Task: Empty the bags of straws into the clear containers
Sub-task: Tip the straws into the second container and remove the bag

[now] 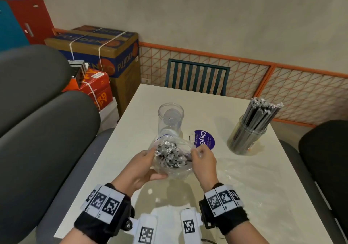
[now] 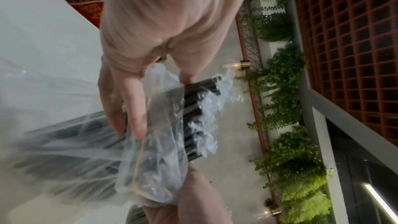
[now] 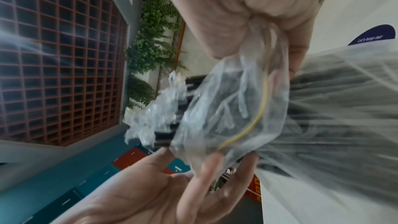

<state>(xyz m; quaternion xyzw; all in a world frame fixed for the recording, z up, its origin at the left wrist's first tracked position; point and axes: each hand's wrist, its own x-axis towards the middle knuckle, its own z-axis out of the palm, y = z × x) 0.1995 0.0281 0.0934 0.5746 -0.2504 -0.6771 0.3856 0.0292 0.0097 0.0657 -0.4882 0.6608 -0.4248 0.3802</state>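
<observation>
clear bag [image 1: 170,160], black straws [image 1: 169,156]; purple sticker [image 1: 204,139], white table [image 1: 244,187]

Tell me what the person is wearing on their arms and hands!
Both hands are bare, with no gloves. Each wrist wears a wide black band: the left wrist band and the right wrist band. White tags printed with black square code patterns sit on both bands. Small black camera mounts stick out from the bands' inner sides. No sleeves show.

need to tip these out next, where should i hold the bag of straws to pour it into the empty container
Hold the bag of straws around its lower body, coming from the near side. The left hand already cups it there, and the right hand pinches the rim of its mouth. The wrapped straw tips poke out toward the empty clear container, so a low grip probably lets them slide forward.
</observation>
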